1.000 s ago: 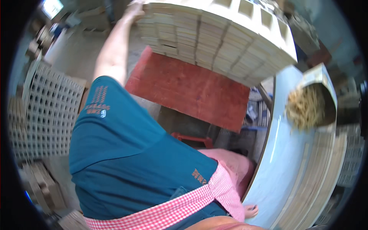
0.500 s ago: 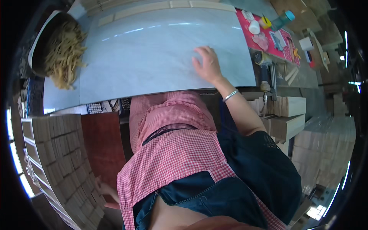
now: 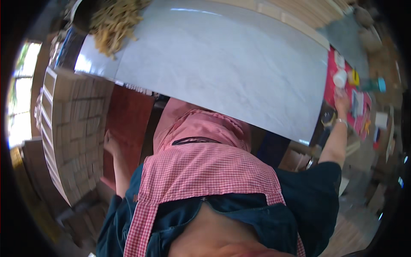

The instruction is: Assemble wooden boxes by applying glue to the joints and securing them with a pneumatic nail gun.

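My right hand [image 3: 341,104] reaches far out to the right, over the red mat [image 3: 330,95] beside the table. Its fingers meet a crumpled pink cloth [image 3: 339,91]; blur hides whether they grip it. A silver bangle circles that wrist. Low on my left, my left hand [image 3: 111,144] is beside a tall stack of pale wooden pieces [image 3: 81,124], in front of a reddish-brown board [image 3: 128,115]. Its fingers look loosely bent, but they are too small and blurred to read. Between my arms lies the pale marbled tabletop [image 3: 227,64].
A heap of yellowish strips [image 3: 117,25] spills from a dark container at the table's far left. Light wooden strips [image 3: 295,19] line its far edge. Near my right hand stand a white jar [image 3: 340,79], a yellow item [image 3: 353,78] and a teal bottle [image 3: 376,85].
My right hand has gone from above the tabletop to the pink cloth on the right. My left hand and forearm show more fully, higher in the picture. The whole view has tilted.
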The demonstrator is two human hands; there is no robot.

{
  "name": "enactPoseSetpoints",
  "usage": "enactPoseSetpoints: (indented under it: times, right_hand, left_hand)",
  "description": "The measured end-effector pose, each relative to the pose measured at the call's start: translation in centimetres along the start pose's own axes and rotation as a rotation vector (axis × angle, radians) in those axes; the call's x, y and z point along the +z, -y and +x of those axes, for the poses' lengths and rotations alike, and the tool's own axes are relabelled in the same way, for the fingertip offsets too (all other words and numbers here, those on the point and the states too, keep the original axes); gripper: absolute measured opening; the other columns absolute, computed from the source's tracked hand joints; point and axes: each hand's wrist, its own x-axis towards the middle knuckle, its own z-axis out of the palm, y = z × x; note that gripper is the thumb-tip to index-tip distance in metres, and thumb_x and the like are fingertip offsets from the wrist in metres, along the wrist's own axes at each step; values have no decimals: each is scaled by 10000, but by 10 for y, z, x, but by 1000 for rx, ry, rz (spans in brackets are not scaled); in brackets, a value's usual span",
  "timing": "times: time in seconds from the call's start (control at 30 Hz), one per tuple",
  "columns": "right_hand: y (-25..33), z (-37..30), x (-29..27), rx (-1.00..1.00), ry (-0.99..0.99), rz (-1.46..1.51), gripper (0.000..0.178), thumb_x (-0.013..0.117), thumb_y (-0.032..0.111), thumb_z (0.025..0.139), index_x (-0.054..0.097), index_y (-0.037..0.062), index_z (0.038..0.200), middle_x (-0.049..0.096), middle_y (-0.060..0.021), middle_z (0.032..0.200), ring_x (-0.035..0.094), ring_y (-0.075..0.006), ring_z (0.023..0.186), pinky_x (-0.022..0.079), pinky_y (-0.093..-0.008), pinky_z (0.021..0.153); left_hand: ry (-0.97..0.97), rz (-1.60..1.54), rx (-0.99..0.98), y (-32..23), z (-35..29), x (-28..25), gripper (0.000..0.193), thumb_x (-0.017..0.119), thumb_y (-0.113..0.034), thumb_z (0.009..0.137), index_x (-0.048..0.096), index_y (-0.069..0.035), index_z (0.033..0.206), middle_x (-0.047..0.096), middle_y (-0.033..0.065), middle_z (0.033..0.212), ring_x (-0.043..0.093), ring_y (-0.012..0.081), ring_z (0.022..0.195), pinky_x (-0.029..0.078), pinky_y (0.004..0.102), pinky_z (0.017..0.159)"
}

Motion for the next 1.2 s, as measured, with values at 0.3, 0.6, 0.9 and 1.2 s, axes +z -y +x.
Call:
enactPoseSetpoints:
  times: [0.3,0.6,0.9,1.2]
  right_hand:
    - [311,-62,-102,-394,-170,841,446,683,142,850,664,45,1285,725,-106,1153,684,-260,978,540,-355,876]
    - [653,-202,-77,-1095,-179,864,265,567,236,947,706,165,1161,591,-120,1385,502,-343,1306,332,-494,1184]
    - [448,-260,-94,-541,-200,794,384,647,43,817,711,136,1184,603,-52,1343,511,-293,1313,432,-445,1068]
    - [263,-382,-61,560,-400,723,229,656,111,926,693,62,1147,653,-103,992,586,-237,802,497,-331,731]
  left_hand:
    - [648,-767,-121,-15,-59,-48,324,512,-76,1005,672,27,1267,725,104,1030,654,173,943,510,257,847]
    - [258,-253,-4,-64,-22,66,333,536,-106,1019,637,21,1310,713,100,1017,651,151,873,521,257,807]
    - [366,-202,146,-164,-73,81,282,676,-219,993,750,20,1122,745,73,973,663,142,881,529,252,821]
    - [908,-39,971,-254,-199,175,153,724,-67,877,758,-32,1022,706,91,996,666,239,916,546,355,861]
